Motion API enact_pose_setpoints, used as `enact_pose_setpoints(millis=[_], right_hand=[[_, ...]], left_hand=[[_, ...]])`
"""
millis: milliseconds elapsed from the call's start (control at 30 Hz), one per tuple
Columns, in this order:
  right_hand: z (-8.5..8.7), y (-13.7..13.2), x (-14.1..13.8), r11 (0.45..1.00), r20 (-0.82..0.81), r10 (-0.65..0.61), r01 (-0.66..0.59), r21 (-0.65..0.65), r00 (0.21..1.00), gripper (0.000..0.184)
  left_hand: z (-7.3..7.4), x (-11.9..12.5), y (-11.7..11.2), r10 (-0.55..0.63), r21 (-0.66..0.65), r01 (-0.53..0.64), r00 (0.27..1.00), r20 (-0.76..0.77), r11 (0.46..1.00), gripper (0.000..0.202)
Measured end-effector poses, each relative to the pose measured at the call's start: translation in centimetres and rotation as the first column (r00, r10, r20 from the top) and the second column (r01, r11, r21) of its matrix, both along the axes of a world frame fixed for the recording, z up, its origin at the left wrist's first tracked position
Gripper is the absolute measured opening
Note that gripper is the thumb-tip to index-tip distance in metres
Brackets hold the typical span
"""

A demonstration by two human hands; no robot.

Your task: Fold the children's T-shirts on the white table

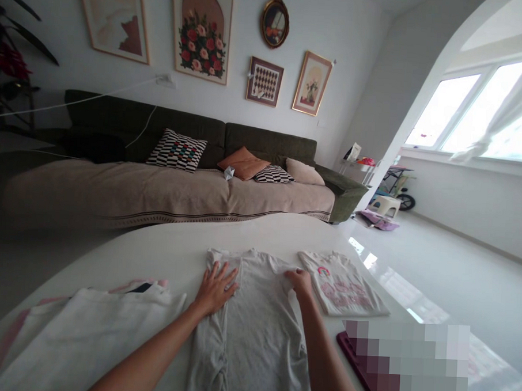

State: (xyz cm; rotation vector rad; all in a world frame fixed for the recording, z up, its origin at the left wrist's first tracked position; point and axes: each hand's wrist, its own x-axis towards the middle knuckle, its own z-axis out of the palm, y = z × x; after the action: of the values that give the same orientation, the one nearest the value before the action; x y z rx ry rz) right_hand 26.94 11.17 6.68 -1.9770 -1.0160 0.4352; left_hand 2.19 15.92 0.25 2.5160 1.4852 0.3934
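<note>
A light grey shirt (264,311) is spread on the white table in front of me, its left side folded inward in a long strip. My left hand (217,287) lies flat on that folded strip near the top, fingers spread. At the shirt's upper right edge, my right hand (299,281) pinches the fabric between thumb and fingers. Just right of it lies a folded white shirt (343,288) with a pink print. Several white and pink garments (95,321) are piled to the left of my left arm.
The white table (185,238) has a rounded far edge. Behind it stands a dark green sofa (267,139) with a beige cover and several cushions. A dark red object (352,356), partly blurred out, sits at the table's right edge. A white stool (385,205) stands on the floor.
</note>
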Motion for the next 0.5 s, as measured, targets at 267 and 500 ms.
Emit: enact_pose_setpoints(millis=[267, 500], right_hand=[[0.9, -0.3, -9.5, 0.874, 0.304, 0.477, -0.481, -0.066, 0.825, 0.03], [0.2, -12.3, -1.8, 0.902, 0.242, 0.424, -0.43, -0.028, 0.873, 0.032]], left_hand=[[0.0, 0.1, -0.2, 0.004, 0.018, -0.004, 1.0, 0.013, 1.0, 0.05], [0.2, 0.1, 0.1, 0.03, -0.064, -0.027, 0.999, 0.039, 0.998, 0.048]])
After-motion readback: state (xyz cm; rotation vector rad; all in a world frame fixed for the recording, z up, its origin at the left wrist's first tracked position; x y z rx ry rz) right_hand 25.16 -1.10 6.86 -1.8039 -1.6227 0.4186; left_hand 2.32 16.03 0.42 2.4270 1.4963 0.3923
